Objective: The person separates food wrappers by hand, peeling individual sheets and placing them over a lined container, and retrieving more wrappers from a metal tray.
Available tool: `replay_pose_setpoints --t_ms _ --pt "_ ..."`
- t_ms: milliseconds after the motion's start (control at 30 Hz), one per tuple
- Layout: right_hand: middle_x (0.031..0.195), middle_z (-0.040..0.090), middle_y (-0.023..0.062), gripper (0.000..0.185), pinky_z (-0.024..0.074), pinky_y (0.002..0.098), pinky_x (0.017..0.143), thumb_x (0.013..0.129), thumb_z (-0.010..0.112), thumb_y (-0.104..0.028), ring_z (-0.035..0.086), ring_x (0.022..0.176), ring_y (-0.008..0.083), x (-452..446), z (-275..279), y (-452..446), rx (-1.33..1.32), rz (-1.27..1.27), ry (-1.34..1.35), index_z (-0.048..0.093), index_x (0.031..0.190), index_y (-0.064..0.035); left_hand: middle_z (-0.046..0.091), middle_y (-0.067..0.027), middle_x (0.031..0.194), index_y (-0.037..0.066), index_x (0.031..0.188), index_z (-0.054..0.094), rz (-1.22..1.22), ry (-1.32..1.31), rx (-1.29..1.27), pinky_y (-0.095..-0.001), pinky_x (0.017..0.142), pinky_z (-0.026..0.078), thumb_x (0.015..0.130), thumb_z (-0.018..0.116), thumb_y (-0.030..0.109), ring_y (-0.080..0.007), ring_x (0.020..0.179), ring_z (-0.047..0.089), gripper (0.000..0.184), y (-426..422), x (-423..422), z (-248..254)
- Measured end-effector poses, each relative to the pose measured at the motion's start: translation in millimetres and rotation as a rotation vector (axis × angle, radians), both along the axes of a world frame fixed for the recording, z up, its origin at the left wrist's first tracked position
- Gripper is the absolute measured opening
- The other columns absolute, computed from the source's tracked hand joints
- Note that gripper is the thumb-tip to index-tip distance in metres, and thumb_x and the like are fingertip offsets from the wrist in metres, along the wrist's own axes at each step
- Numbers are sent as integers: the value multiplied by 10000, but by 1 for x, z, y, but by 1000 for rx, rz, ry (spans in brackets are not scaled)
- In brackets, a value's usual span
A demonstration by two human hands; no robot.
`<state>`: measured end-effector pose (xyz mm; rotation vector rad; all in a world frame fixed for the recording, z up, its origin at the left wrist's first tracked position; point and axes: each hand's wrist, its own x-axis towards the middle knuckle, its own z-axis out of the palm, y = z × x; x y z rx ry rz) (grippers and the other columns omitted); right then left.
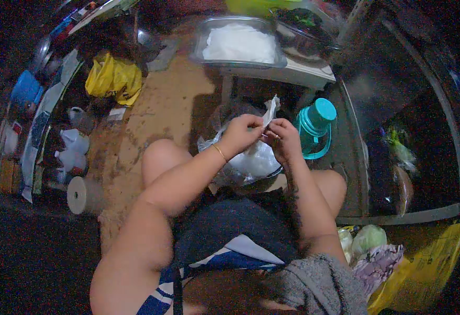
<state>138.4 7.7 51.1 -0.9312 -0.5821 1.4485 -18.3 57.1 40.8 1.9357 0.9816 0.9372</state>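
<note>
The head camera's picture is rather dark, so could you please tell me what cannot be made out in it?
All in the head view:
White strip: lower end, behind fingers of the left hand and right hand.
White plastic bag: upper part, partly behind both hands.
Yellow bag: any contents, behind its folds.
Yellow sheet: lower part, cut off by the bottom edge.

Dim, grainy, dark warped edges
</note>
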Motion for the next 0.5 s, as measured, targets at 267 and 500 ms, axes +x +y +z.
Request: replay_pose_setpoints --t_ms 267,500 --pt "782 576 38 104 507 269 611 834 630 -104 564 662 123 -2 -6 4 47 4 -347 552 851 -39 648 -110 918 27 838 646 34 -33 53 -342 817 488 739 674 118 -236 886 621 138 -2 5 -8" --pt "770 576 29 83 495 253 599 870 595 -118 556 667 115 10 -38 17 95 -7 -553 567 854 -42 655 -110 876 24 795 638 113 -29 107 -344 780 496 717 706 135 -246 840 625 151 -9 13 5"
